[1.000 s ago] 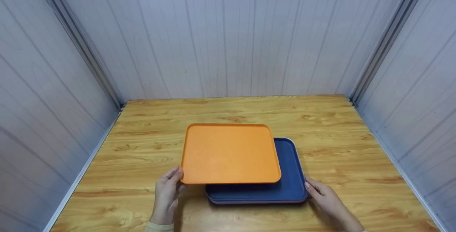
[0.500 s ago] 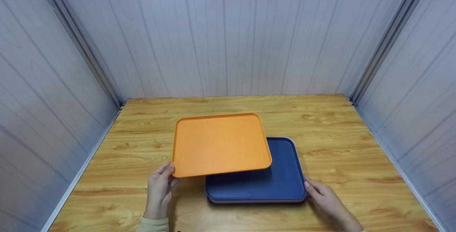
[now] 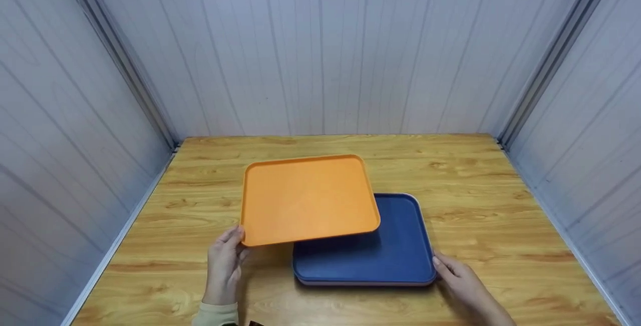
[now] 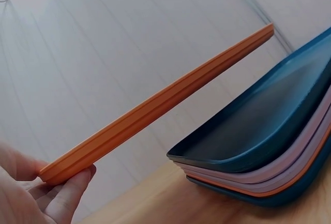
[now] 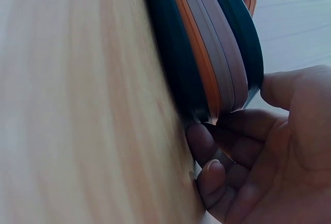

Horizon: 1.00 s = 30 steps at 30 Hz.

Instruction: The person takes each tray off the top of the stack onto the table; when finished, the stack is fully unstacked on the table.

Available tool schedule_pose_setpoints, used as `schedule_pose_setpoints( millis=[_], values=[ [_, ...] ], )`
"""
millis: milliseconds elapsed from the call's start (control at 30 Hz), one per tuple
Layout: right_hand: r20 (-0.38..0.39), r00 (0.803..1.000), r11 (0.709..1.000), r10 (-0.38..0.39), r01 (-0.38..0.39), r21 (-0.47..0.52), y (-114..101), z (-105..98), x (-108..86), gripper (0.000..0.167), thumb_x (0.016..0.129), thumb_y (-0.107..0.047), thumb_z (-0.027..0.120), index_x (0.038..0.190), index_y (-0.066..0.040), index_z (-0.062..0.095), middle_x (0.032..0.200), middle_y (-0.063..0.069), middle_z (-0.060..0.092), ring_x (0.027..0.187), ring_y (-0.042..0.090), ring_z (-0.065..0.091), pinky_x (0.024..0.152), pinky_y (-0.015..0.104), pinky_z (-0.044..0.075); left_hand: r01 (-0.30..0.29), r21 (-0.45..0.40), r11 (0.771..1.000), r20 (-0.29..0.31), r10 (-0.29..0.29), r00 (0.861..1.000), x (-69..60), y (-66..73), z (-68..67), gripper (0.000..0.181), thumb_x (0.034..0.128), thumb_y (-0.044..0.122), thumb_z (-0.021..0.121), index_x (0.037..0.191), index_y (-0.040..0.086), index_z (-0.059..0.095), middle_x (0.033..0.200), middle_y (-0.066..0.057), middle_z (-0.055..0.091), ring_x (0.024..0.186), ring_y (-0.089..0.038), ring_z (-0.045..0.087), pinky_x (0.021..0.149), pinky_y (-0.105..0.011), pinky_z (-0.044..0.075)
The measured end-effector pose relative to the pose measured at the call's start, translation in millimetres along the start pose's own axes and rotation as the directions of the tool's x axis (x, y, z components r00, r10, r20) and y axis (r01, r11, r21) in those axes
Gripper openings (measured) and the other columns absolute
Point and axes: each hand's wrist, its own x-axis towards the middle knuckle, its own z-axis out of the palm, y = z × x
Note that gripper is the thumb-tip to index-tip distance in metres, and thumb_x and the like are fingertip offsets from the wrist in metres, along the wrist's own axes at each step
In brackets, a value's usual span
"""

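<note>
My left hand (image 3: 224, 263) pinches the near left corner of an orange tray (image 3: 308, 198), thumb on top and fingers beneath. The tray is held up at a slant, its far side over the back of the table. It partly covers a blue tray (image 3: 395, 246), the top one of a stack. In the left wrist view pinkish and greyish trays (image 4: 258, 182), an orange one and a dark bottom one lie below it. My right hand (image 3: 463, 281) holds the stack's near right corner, thumb against the top tray's rim and fingers curled at the lower edges.
The stack stands on a wood-grain table (image 3: 190, 226). Pale panel walls (image 3: 330, 55) enclose the table at the back and both sides. A small dark object (image 3: 255, 323) shows at the bottom edge, too cut off to identify.
My left hand has lifted the orange tray off to the left and farther back, tilting it, so more of the blue tray shows. My right hand has stayed at the stack's corner.
</note>
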Motion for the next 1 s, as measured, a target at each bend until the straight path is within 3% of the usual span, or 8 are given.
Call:
schedule_pose_setpoints(
  millis=[100, 300, 500, 667, 833, 1000],
  values=[
    [0.003, 1.0, 1.0, -0.012, 0.012, -0.003, 0, 0, 0.0, 0.049, 0.104, -0.025, 0.046, 0.14, 0.008, 0.042, 0.146, 0.02, 0.041, 0.135, 0.033, 0.037, 0.11, 0.04, 0.027, -0.003, -0.009, 1.0, -0.002, 0.003, 1.0, 1.5, 2.3, -0.7, 0.013, 0.0959, -0.002, 0.055, 0.102, 0.005, 0.064, 0.071, 0.001, 0.063, 0.058, -0.007, 0.06, 0.05, -0.02, 0.049],
    [0.015, 1.0, 1.0, -0.003, 0.003, -0.004, 1, 1, 0.4, 0.051, 0.104, -0.026, 0.046, 0.14, 0.01, 0.041, 0.146, 0.021, 0.04, 0.135, 0.033, 0.036, 0.11, 0.041, 0.027, -0.009, -0.022, 1.0, -0.008, 0.009, 1.0, 9.2, 7.0, -1.9, 0.014, 0.0967, 0.0, 0.055, 0.089, 0.007, 0.065, 0.068, 0.002, 0.061, 0.054, -0.007, 0.059, 0.048, -0.019, 0.048],
    [0.0, 1.0, 1.0, 0.022, -0.022, -0.019, -1, 1, -0.5, 0.051, 0.104, -0.03, 0.047, 0.141, 0.005, 0.043, 0.146, 0.017, 0.043, 0.135, 0.029, 0.038, 0.11, 0.037, 0.031, -0.014, -0.008, 1.0, 0.002, 0.014, 1.0, 15.9, 10.4, -3.9, 0.017, 0.0978, 0.0, 0.052, 0.113, -0.003, 0.057, 0.074, 0.002, 0.063, 0.059, -0.007, 0.061, 0.053, -0.02, 0.051],
    [0.01, 1.0, 1.0, 0.012, -0.012, -0.003, 0, 1, -0.7, 0.052, 0.104, -0.029, 0.045, 0.142, 0.008, 0.041, 0.146, 0.02, 0.041, 0.135, 0.033, 0.037, 0.11, 0.044, 0.029, -0.004, -0.037, 0.999, -0.005, 0.004, 1.0, 22.7, 14.4, -3.2, 0.012, 0.0986, 0.001, 0.051, 0.097, 0.004, 0.063, 0.07, 0.002, 0.06, 0.057, -0.007, 0.059, 0.053, -0.02, 0.05],
    [0.027, 0.999, 0.998, 0.03, -0.031, 0.053, 0, 2, 0.1, 0.055, 0.104, -0.03, 0.046, 0.143, 0.008, 0.039, 0.148, 0.02, 0.038, 0.138, 0.034, 0.033, 0.111, 0.045, 0.027, -0.006, -0.044, 0.999, -0.006, 0.005, 1.0, 28.9, 18.8, -2.0, 0.011, 0.0981, 0.001, 0.052, 0.106, 0.002, 0.059, 0.073, 0.002, 0.062, 0.062, -0.007, 0.061, 0.055, -0.02, 0.051],
    [0.033, 0.999, 0.998, 0.016, -0.018, 0.068, 0, 1, 0.1, 0.054, 0.104, -0.029, 0.046, 0.142, 0.008, 0.039, 0.148, 0.021, 0.038, 0.138, 0.035, 0.032, 0.111, 0.045, 0.027, -0.005, -0.041, 0.999, -0.017, 0.004, 1.0, 36.4, 22.2, -1.4, 0.018, 0.0974, 0.001, 0.054, 0.089, 0.009, 0.068, 0.076, 0.001, 0.064, 0.067, -0.009, 0.063, 0.058, -0.021, 0.052]
  ],
)
